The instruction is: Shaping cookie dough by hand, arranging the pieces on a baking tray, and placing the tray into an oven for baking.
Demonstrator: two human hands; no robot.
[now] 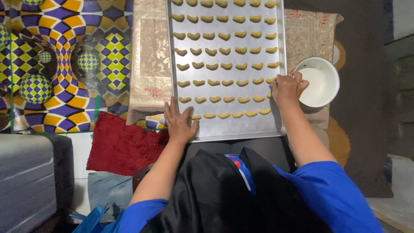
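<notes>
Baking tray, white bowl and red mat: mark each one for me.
baking tray (224, 129), head view, bare metal near its front edge.
white bowl (321, 82), head view, pale inside beside the right hand (288, 88).
red mat (123, 146), head view, middle of the red pile.

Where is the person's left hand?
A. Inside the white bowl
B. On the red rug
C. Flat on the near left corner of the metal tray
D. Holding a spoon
C: the left hand lies flat, fingers spread, on the baking tray at its near left corner.
</notes>
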